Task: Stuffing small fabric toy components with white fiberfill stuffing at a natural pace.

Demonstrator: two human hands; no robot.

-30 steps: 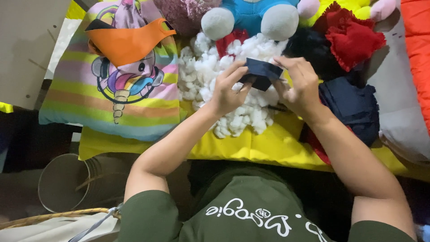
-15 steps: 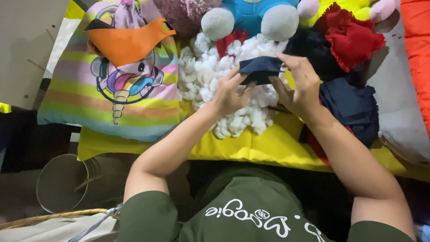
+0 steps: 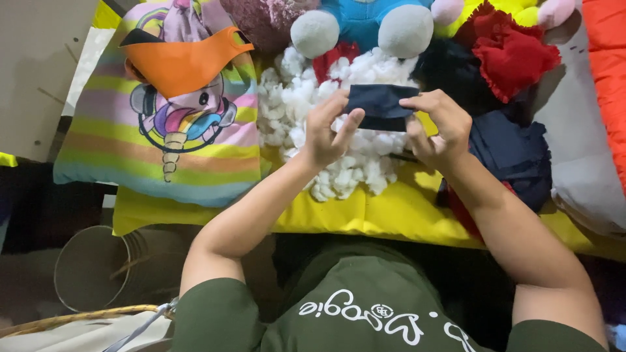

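A home craft corner for sewing soft toys: white stuffing fluff [image 3: 339, 130] heaped on a yellow cloth [image 3: 391, 215], plush toys [image 3: 365, 26] along the top of the frame, a striped unicorn cushion [image 3: 169, 143] at upper left, fabric scraps [image 3: 508, 58] at upper right.

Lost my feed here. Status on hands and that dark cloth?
Left hand and right hand both pinching dark blue cloth piece, held flat between them. White stuffing pile directly beneath. Nothing blocking.
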